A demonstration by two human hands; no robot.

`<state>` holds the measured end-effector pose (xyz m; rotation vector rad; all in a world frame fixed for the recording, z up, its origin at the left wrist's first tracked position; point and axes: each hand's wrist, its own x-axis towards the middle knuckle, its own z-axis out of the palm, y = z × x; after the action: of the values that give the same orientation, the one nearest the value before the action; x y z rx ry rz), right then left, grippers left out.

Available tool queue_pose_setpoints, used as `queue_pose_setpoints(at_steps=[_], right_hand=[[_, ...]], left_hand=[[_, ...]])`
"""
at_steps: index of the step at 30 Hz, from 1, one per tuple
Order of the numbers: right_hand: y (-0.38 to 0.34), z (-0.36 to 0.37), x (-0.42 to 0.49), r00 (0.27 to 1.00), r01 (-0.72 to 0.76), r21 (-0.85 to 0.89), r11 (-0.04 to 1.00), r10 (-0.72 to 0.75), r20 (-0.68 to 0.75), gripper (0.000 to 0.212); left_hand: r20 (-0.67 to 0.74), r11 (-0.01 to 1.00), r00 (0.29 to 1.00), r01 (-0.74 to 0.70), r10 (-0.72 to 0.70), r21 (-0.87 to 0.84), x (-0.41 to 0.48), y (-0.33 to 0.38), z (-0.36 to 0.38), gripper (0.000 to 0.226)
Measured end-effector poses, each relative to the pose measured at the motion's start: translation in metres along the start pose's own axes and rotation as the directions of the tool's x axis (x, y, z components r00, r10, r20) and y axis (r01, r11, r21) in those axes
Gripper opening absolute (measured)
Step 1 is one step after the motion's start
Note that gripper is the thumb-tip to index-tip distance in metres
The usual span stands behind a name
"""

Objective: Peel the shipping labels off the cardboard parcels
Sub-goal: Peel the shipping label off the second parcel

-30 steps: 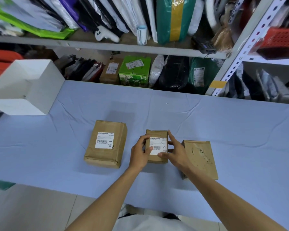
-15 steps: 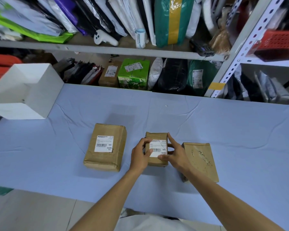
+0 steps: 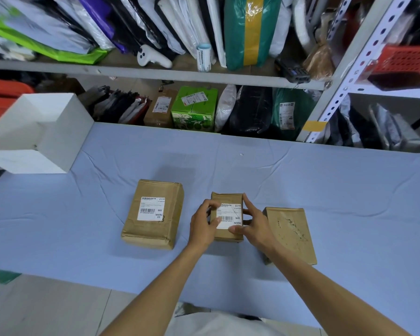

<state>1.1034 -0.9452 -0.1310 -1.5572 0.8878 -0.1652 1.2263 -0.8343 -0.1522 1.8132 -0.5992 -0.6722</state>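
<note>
Three brown cardboard parcels lie on the blue tablecloth. The small middle parcel (image 3: 227,200) carries a white shipping label (image 3: 229,214). My left hand (image 3: 201,224) grips the parcel's left side, thumb on the label's lower left corner. My right hand (image 3: 255,224) grips its right side, thumb at the label's bottom edge. The larger left parcel (image 3: 153,214) has its own white label (image 3: 151,209). The right parcel (image 3: 290,235) shows a bare, scuffed top with no label.
A white open box (image 3: 41,132) stands at the table's left end. Behind the blue-covered table (image 3: 325,190) run metal shelves packed with bags, a green carton (image 3: 194,110) and other parcels. The table's front edge is close to my body.
Both hands keep their hold on the middle parcel. My thumbs have shifted slightly along the label's lower edge. The other two parcels have not moved.
</note>
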Motion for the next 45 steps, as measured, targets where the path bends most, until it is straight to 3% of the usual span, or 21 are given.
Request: queue_pose_setpoints(at_steps=[12,20,27,34,45], right_hand=[[-0.002,-0.001,-0.003,1.000,0.004,-0.011,1.000,-0.004,0.003,0.106],[-0.004,-0.001,-0.005,1.000,-0.004,0.002,1.000,0.004,0.002,0.105],[-0.004,-0.002,-0.005,1.000,-0.009,-0.012,1.000,0.009,0.002,0.105],[-0.005,0.000,-0.005,1.000,-0.023,0.004,1.000,0.023,-0.002,0.105],[-0.004,0.001,-0.008,1.000,-0.013,0.013,1.000,0.013,-0.015,0.106]], left_hand=[[-0.002,0.998,0.999,0.043,-0.043,-0.049,-0.003,0.007,0.000,0.035],[-0.033,0.999,0.999,0.023,-0.022,0.029,-0.001,0.006,-0.001,0.023],[0.002,0.999,0.999,0.037,-0.037,-0.018,0.002,0.013,-0.007,0.037],[-0.075,0.999,0.996,0.041,-0.041,0.005,0.010,0.014,-0.008,0.008],[-0.116,0.993,0.992,0.055,-0.042,0.104,0.014,0.015,-0.004,0.022]])
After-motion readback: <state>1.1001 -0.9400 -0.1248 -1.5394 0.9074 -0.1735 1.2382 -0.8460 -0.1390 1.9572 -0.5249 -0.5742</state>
